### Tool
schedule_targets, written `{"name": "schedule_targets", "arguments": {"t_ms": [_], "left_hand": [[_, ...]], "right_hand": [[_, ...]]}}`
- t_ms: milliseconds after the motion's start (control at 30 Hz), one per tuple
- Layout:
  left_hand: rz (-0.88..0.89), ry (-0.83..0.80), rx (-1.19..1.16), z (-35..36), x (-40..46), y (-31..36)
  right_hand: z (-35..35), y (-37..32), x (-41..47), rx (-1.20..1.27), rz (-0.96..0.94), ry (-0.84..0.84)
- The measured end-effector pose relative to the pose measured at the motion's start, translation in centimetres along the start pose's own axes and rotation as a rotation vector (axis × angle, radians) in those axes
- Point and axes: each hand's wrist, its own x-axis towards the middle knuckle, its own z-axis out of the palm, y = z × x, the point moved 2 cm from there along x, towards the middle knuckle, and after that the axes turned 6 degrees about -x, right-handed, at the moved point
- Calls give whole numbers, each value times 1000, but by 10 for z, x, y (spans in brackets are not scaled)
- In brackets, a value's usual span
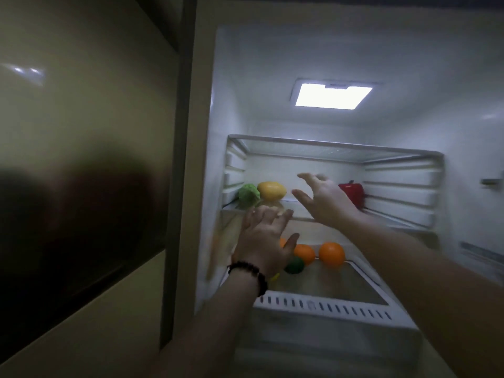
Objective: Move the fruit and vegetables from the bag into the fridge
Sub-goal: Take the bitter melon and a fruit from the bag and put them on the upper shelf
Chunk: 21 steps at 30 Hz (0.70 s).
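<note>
The fridge (403, 203) stands open in front of me. On its middle glass shelf (300, 214) lie a green leafy vegetable (248, 195), a yellow mango (272, 190) and, at the right, a red bell pepper (352, 192). The shelf below holds two oranges (331, 254) (305, 253) and a green fruit (295, 264). My right hand (324, 199) reaches over the middle shelf, fingers spread, holding nothing. My left hand (263, 238), with a dark bead bracelet on the wrist, is at the shelf's front edge, fingers apart and empty. It partly hides fruit behind it. The bag is out of sight.
A lamp (332, 98) glows in the fridge ceiling above an upper glass shelf (327, 148). A white vented drawer front (327, 306) sits below the fruit. A dark glossy panel (81, 186) fills the left side.
</note>
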Motion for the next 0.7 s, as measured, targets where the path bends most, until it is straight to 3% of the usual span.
{"name": "schedule_targets", "arguments": {"t_ms": [233, 500, 700], "left_hand": [[-147, -120, -83, -39, -84, 25], [-100, -225, -191, -79, -215, 82], [-24, -419, -259, -97, -295, 139]], "right_hand": [[-21, -17, -143, -91, 138, 124], [-19, -69, -317, -52, 313, 56], [-54, -77, -425, -214, 442, 45]]}}
